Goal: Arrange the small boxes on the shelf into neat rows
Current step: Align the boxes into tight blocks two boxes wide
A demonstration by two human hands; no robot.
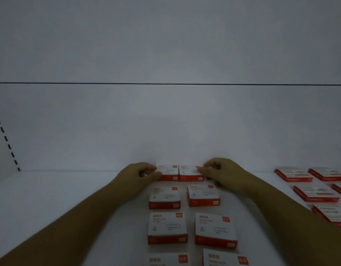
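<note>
Small white-and-red boxes lie in two columns on the white shelf (pixel 60 198). At the back two boxes sit side by side against the rear wall. My left hand (pixel 141 176) grips the left back box (pixel 168 172) at its left end with curled fingers. My right hand (pixel 221 174) grips the right back box (pixel 190 173) at its right end. Nearer me lie a middle pair (pixel 165 197) (pixel 203 194), a larger-looking pair (pixel 166 227) (pixel 215 231) and two more boxes cut off by the bottom edge.
Flat red-edged packs (pixel 315 192) lie in rows on the shelf at the right. The white rear wall (pixel 165 121) rises right behind the back boxes. A slotted upright (pixel 6 141) stands at the far left.
</note>
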